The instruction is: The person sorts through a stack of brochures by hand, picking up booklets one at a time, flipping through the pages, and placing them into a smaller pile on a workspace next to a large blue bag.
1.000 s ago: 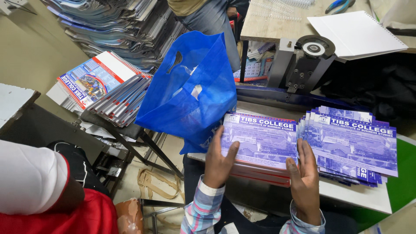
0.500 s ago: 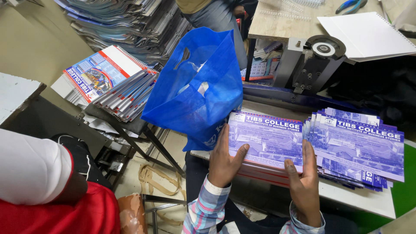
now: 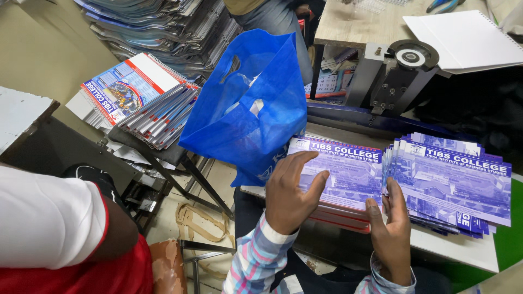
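Desk: one white-topped desk (image 3: 463, 249) carries the printed stacks; its near edge runs from lower left to lower right.
Binding machine: one grey and black metal machine with a round black disc (image 3: 395, 76) stands behind the stacks.
Blue bag: one blue non-woven carrier bag (image 3: 248, 109) stands open at the desk's left end, mouth upward, touching the left stack.
Spiral-bound heaps: two. One heap of spiral-bound calendars with red, white and blue covers (image 3: 136, 98) lies on a dark metal stand at left; a larger pile of bound booklets (image 3: 158, 24) sits above it.
Purple stacks: two. The left stack of purple printed cover sheets (image 3: 348, 171) lies flat on the desk, long axis running left to right, title band along the far edge. The right stack of purple sheets (image 3: 452, 179), fanned at its edges, lies just beside it with the same heading.
White pad: one white perforated sheet pad (image 3: 468, 38) rests on the wooden top at upper right.
Left hand: the left hand (image 3: 289, 190) lies palm down on the left stack's near left corner, fingers spread flat, pinching nothing.
Right hand: the right hand (image 3: 389, 228) stands edge-on between the two stacks, fingers straight against the left stack's right edge; grip open.
Other person: one arm in a white sleeve over red cloth (image 3: 49, 228) shows at lower left, well apart from the stacks.
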